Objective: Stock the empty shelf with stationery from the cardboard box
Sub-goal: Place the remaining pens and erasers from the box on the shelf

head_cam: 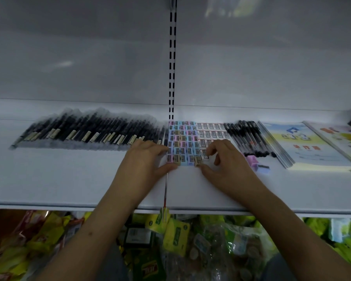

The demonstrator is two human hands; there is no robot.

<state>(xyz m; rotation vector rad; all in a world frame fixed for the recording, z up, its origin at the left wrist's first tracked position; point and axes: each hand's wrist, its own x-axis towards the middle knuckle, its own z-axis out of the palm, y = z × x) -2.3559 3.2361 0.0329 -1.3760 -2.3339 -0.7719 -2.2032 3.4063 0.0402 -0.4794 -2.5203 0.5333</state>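
Both your hands are on the shelf (49,179) at the sharpener block (181,141) — small pastel sharpeners packed in a grid. Left hand (144,159): fingers fairly straight against the block's left edge, thumb along its front row, nothing gripped. Right hand (221,161): fingers curled, thumb and fingertips pinching a tan sharpener (197,160) at the front right corner.

Risk, as a judgement: the pieces are loose and light, so a sideways push from either hand could buckle a row or slide it into the erasers (212,130) touching on the right. The wrapped pens (89,130) lie just beside your left knuckles and would roll if nudged.

Room: bare shelf in front, up to the lip. A lone purple sharpener (258,162) lies near your right wrist. Booklets (304,142) lie far right. The cardboard box is not in view.
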